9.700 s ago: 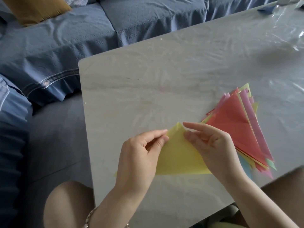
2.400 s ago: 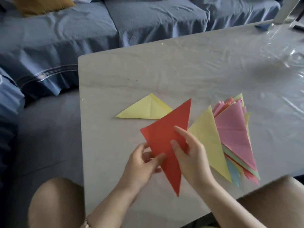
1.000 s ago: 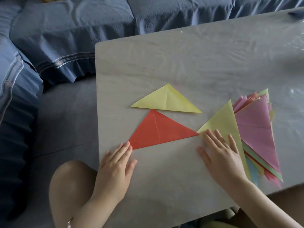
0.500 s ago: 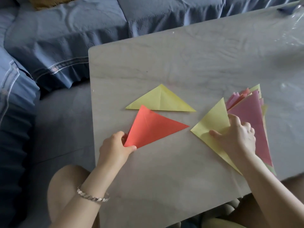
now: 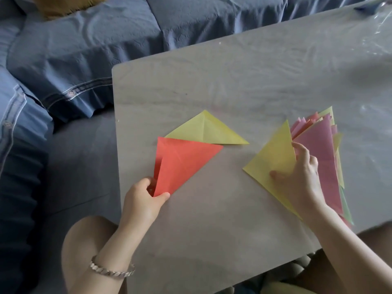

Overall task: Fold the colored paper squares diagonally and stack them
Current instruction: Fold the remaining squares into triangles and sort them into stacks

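A folded red paper triangle [image 5: 182,162] is lifted off the table at its near corner, its upper tip over the edge of a folded yellow triangle [image 5: 205,130] that lies flat. My left hand [image 5: 144,200] pinches the red triangle's near corner. To the right, another yellow triangle [image 5: 273,158] lies partly on a fanned pile of coloured triangles [image 5: 322,158], pink on top. My right hand [image 5: 301,172] holds this yellow triangle, thumb on its face and fingers curled at its right edge.
The grey table [image 5: 212,230] carries a wrinkled clear plastic cover. Its left edge and near edge are close to my hands. A blue sofa [image 5: 106,39] runs behind and to the left. My knees show below the table's near edge.
My left hand has raised the red triangle higher and shifted it toward the flat yellow one. My right hand has kept its hold on the other yellow triangle by the pile.
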A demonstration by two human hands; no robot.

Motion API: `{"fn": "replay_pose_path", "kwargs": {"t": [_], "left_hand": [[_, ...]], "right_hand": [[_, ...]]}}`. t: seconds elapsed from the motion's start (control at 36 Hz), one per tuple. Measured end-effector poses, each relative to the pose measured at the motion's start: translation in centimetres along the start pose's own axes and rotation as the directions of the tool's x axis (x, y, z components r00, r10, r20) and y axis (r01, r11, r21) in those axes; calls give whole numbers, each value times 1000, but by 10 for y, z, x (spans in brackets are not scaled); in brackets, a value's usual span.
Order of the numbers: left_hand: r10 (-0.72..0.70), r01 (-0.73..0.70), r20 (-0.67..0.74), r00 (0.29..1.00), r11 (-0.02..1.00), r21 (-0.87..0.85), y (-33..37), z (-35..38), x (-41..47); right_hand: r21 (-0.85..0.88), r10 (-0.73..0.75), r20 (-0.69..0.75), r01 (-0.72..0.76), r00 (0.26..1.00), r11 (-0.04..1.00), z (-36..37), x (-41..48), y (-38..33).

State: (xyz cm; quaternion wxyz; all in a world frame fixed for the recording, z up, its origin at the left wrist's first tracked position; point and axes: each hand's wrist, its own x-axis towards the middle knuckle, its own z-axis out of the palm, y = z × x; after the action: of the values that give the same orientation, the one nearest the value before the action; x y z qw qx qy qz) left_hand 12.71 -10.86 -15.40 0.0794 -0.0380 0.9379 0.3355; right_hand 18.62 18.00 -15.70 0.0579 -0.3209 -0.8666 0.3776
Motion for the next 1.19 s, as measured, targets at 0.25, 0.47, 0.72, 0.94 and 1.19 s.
{"fn": "replay_pose_path", "kwargs": {"t": [0.25,0.47,0.72,0.94,1.19], "left_hand": [[289,-341,-204,935,892,-298,23,-10,14],[395,-445,-229,890,863,-241,68,-19,79],[251,-254,-42,967,942,-218,62,-13,127],[307,-273,-75,949,916,294,41,1,95],[7,139,373,928,922,-361,47,29,-1]], "right_hand": [[-65,-356,-60,352,932,934,9,-6,18],[38,-482,-30,483,876,875,3,-24,6],[100,-419,22,415,908,904,9,-32,-11],[328,-112,155,56,982,943,35,-33,-29],[609,-59,350,-179,935,773,61,-60,-53]]}}
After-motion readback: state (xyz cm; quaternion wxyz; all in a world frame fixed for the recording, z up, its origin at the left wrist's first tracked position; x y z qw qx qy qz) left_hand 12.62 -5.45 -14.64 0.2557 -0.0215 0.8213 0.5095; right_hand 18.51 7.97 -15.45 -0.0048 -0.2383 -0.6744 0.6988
